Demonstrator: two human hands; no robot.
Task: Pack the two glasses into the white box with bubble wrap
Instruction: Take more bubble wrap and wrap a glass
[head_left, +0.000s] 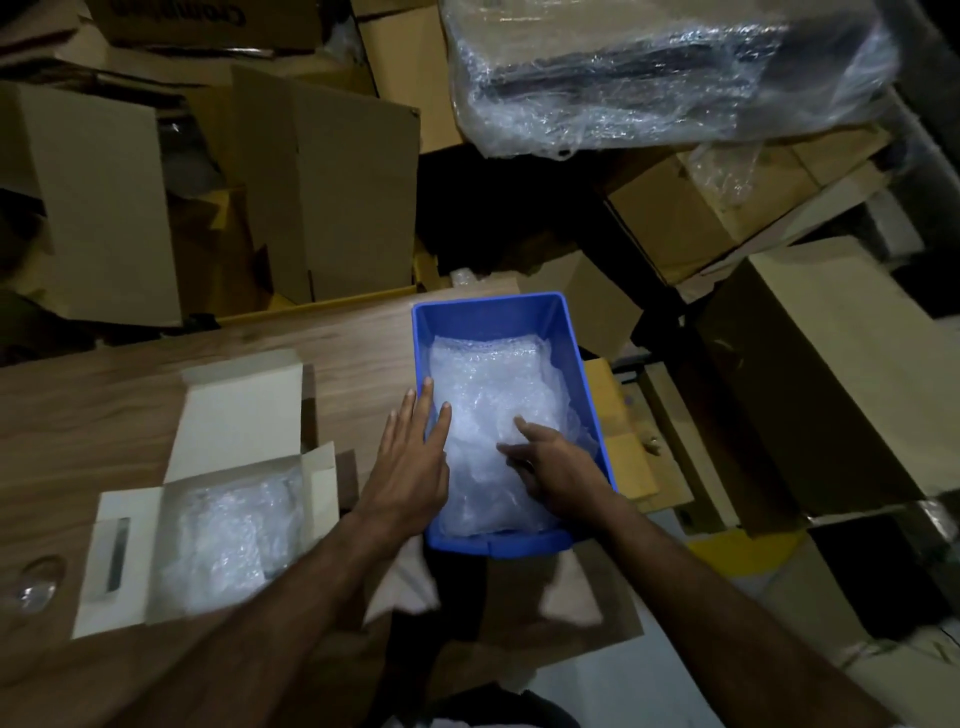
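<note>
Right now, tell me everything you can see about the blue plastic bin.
The blue plastic bin is rectangular and open-topped, with tall smooth walls. It sits at the wooden table's right end and holds crumpled clear bubble wrap. The left hand lies flat across its left rim; the right hand reaches inside onto the wrap.

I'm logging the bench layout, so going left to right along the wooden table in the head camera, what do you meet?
Clear glass at the far left edge → open white box with bubble wrap inside → left hand → right hand, reaching into the blue bin.
</note>
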